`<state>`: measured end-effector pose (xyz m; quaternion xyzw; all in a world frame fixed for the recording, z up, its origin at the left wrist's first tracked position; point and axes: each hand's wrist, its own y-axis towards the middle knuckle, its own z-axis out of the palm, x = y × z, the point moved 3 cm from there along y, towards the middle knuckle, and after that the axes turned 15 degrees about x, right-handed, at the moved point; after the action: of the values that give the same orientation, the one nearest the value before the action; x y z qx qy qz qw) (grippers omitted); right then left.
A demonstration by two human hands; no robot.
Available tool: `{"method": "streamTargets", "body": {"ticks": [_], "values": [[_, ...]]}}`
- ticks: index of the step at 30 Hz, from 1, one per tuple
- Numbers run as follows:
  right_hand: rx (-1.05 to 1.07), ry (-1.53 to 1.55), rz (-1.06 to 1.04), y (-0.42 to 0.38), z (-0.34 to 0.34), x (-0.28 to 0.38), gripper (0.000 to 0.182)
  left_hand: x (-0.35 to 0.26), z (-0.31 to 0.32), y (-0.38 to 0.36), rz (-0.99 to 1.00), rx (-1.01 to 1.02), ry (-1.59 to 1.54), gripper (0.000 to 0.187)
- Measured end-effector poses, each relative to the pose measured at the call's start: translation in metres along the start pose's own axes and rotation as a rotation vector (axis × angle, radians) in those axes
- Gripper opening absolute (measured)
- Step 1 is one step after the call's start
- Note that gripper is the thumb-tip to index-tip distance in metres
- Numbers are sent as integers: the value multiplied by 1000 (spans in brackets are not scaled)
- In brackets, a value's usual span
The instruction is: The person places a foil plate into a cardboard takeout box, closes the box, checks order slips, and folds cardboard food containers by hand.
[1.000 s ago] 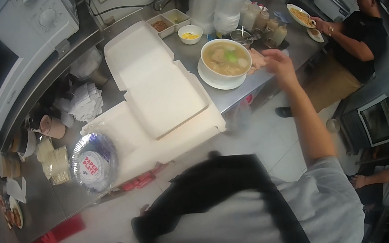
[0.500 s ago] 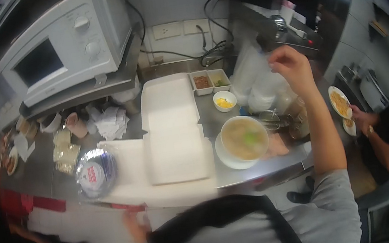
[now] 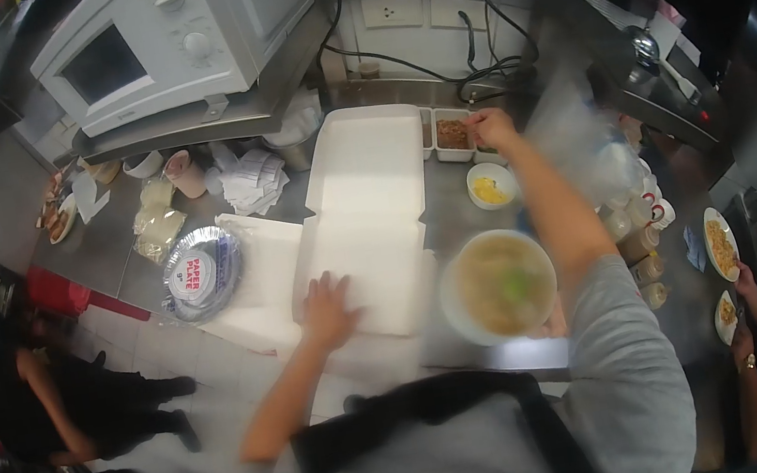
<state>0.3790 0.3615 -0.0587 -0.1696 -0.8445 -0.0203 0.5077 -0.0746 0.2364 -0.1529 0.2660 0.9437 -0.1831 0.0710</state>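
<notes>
My left hand (image 3: pixel 329 314) lies with fingers spread on the lower half of a white takeout box (image 3: pixel 363 165), which stands open with its lid folded back. At the back of the counter my right hand (image 3: pixel 491 127) reaches to a white tub of brown crumbly bits (image 3: pixel 452 135). Its fingers are pinched together at the tub's edge; anything between them is too small to make out. A small white bowl of yellow pieces (image 3: pixel 491 188) sits just in front of that hand. Nearer me is a large bowl of pale soup (image 3: pixel 500 282) with something green floating in it.
Left of the box is a wrapped stack of paper plates (image 3: pixel 198 273), with crumpled papers (image 3: pixel 253 182) behind. A microwave (image 3: pixel 174 47) sits on a shelf above. Bottles (image 3: pixel 639 244) line the right; a co-worker's hand (image 3: pixel 745 278) holds a plate of food (image 3: pixel 720 244).
My right hand has come down from its raised position to the tub of brown bits. My left hand has moved up from below the counter edge onto the box. The view has shifted.
</notes>
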Motion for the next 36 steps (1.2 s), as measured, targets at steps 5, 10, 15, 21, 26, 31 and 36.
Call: {"method": "streamTargets", "body": {"ticks": [5,10,15,21,26,31,36], "values": [[-200,-272,-83,50,-26,-30,11,-12,-32,-15,-121,177,19,60],[564,43,219,7,54,24,55,-14,-44,-33,97,-307,-57,41],[498,-33,201,-7,131,11,55,15,18,-33,231,-77,-298,39],[343,140,-345,-60,148,30,56,-2,-6,-34,106,-4,-170,49],[503,-365,-720,-164,156,58,54,-25,-29,-2,241,-78,17,67],[903,-675,-929,-192,147,79,61,29,9,30,393,-163,-282,62],[295,-610,-570,-52,72,44,30,55,26,28,-107,-187,107,66]]}}
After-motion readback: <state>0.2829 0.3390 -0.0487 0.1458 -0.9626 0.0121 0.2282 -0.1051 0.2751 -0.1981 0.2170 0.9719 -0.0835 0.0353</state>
